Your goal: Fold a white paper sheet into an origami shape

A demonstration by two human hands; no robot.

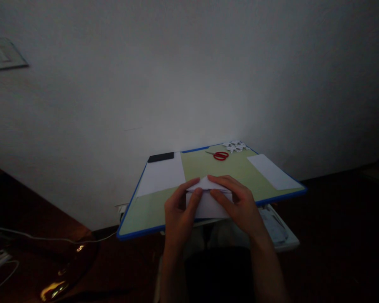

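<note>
A white sheet of paper [210,206], folded to a low peak at its far end, is held between both hands at the table's near edge. My left hand [180,208] grips its left side, thumb on top of the fold and fingers at the edge behind. On the right side, my right hand [238,200] pinches the paper the same way, its thumb close to the left one near the middle. The lower part of the paper lies flat toward me. The undersides of both hands' grips are hidden.
Red-handled scissors [220,156] lie on the green, blue-edged table [205,165]. Several white paper cutouts [236,146] sit at the back right. White sheets [164,176] rest left, beneath a dark flat object [161,157], and another sheet [273,171] right. The wall [177,84] stands behind.
</note>
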